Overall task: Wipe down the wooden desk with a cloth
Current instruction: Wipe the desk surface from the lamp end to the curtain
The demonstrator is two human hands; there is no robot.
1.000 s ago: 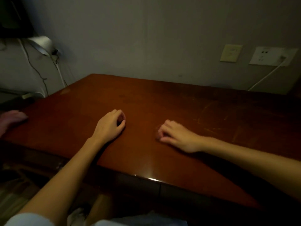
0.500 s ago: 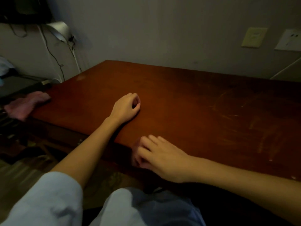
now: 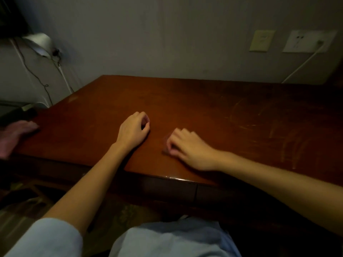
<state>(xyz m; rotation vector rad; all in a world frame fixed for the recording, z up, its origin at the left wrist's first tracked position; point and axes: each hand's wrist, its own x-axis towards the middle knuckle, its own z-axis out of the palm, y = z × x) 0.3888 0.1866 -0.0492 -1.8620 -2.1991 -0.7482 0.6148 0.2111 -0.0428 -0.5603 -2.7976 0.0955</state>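
Note:
The wooden desk (image 3: 204,108) is dark red-brown and glossy, with pale scratch marks on its right part. A pink cloth (image 3: 13,135) lies crumpled at the desk's left edge, far from both hands. My left hand (image 3: 132,131) rests on the desk near the middle, fingers curled into a loose fist with the thumb against the forefinger, holding nothing. My right hand (image 3: 187,147) lies just to its right, knuckles up, bent fingertips on the wood. It is blurred and I see nothing in it.
A wall runs behind the desk with a switch plate (image 3: 261,40) and a socket (image 3: 309,41) with a white cable. A lamp (image 3: 39,43) and dark cords hang at the far left. My lap is below the desk's front edge (image 3: 176,179).
My right hand slid back toward the front edge, then forward again beside the left hand. The left hand has stayed in place. The view swung left and back.

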